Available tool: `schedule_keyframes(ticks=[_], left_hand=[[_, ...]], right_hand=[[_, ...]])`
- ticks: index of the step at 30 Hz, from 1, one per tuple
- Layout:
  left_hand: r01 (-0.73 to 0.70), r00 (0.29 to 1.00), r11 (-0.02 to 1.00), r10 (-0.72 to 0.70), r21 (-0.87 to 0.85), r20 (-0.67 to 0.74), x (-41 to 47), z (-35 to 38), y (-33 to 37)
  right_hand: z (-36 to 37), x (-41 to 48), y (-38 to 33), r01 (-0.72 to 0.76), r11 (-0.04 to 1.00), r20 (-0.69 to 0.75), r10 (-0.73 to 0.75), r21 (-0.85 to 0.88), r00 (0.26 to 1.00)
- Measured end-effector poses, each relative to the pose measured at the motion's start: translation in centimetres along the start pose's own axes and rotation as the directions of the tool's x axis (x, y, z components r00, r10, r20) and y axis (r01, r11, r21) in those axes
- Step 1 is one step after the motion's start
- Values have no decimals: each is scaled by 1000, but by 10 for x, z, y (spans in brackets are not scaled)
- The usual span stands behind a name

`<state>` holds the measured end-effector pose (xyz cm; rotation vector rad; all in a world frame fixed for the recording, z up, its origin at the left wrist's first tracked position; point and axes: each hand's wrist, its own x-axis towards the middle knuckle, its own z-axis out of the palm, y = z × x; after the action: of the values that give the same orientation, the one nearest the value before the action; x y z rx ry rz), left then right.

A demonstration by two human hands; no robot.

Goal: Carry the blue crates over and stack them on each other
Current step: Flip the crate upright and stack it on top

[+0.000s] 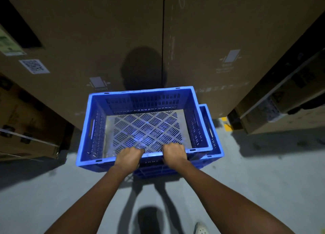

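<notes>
An empty blue slotted crate [98, 110] with a pale perforated floor is at the middle of the view, held by its near rim. My left hand [129, 157] and my right hand [174, 154] both grip that rim, close together. Beneath it and offset to the right sits a second blue crate [215, 138], only its right wall and near side showing. The upper crate is skewed against the lower one, overhanging on the left. I cannot tell whether it rests on the lower crate or hovers just above.
Tall brown cardboard boxes [105, 40] form a wall right behind the crates. More cartons [29, 124] stand at the left and strapped cartons [281, 110] at the right. The grey concrete floor [52, 189] lies near me, with a white shoe [200, 228] at the bottom.
</notes>
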<state>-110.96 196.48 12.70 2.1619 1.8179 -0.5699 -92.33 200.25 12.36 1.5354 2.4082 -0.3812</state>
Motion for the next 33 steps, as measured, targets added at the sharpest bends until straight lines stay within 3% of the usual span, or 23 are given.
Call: schedule_keyframes(ticks=[16, 26, 33], left_hand=[[-28, 1000, 1000, 28, 7, 1, 51, -32, 114], [-19, 999, 1000, 18, -24, -37, 63, -24, 120], [-129, 991, 957, 116, -260, -62, 50, -21, 106]], right_hand=[[3, -14, 127, -65, 998, 19, 65, -7, 998], [8, -8, 139, -3, 999, 14, 3, -49, 1000], [-2, -12, 132, 19, 999, 130, -16, -25, 991]])
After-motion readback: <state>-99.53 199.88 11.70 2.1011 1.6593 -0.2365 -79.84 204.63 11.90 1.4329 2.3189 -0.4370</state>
